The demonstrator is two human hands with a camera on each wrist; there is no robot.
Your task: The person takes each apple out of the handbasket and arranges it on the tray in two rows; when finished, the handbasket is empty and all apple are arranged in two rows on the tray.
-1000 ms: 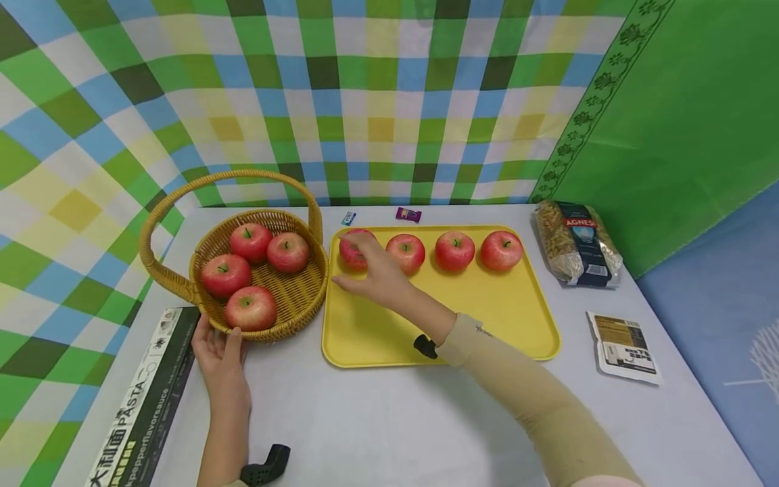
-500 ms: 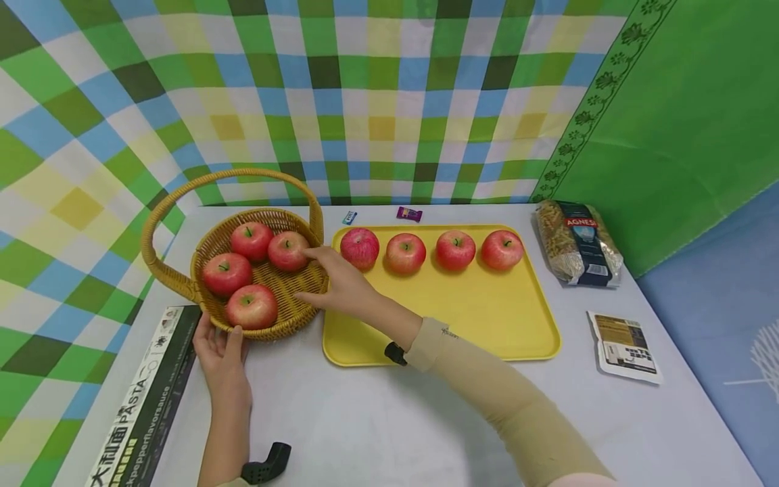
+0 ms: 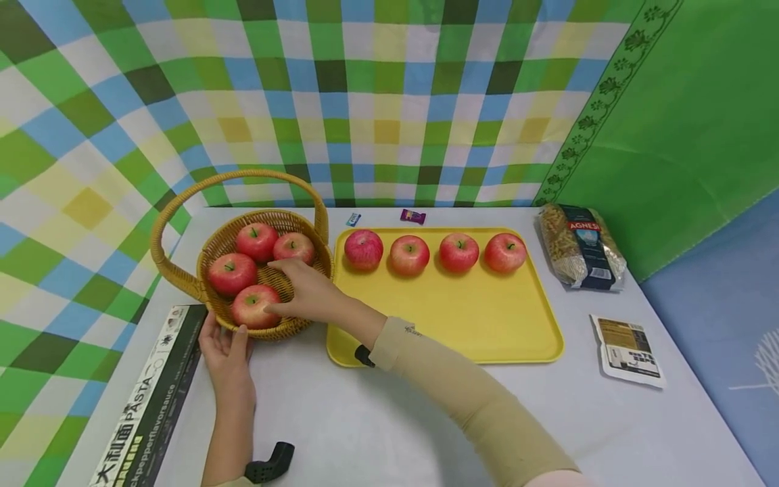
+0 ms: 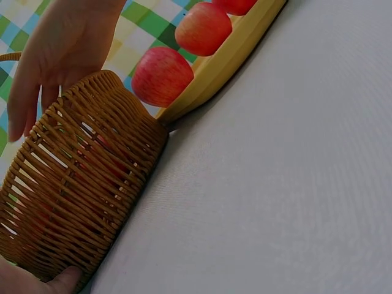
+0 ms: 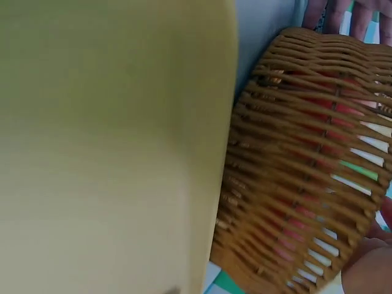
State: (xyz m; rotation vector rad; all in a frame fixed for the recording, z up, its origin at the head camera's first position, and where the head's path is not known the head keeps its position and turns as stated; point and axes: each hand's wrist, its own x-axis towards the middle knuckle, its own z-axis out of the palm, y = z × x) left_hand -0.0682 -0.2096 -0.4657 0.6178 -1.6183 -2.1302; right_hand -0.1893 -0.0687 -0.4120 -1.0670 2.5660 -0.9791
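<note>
A wicker basket (image 3: 282, 218) with a tall handle stands at the left and holds several red apples. My right hand (image 3: 310, 291) is over its right side, with thumb and fingers spread. Its thumb overlaps the front apple (image 3: 246, 308) in the head view; its fingertips are near the right apple (image 3: 295, 246). Against the outer wall at the near left rests my left hand (image 3: 228, 362), its thumb (image 4: 64, 278) touching the weave in the left wrist view. On the yellow tray (image 3: 444, 325), several apples form a row along the back, the leftmost apple (image 3: 363, 249) darker and streaked.
Left of the basket lies a long pasta box (image 3: 155, 392). A pasta bag (image 3: 581, 247) and a flat pouch (image 3: 628, 350) lie right of the tray. Two small wrapped sweets, one blue (image 3: 353, 219) and one purple (image 3: 413, 216), lie behind it. A checked cloth (image 3: 389, 101) hangs behind.
My right hand has moved left from the tray's leftmost apple into the basket, toward the front apple. The left hand has stayed at the basket.
</note>
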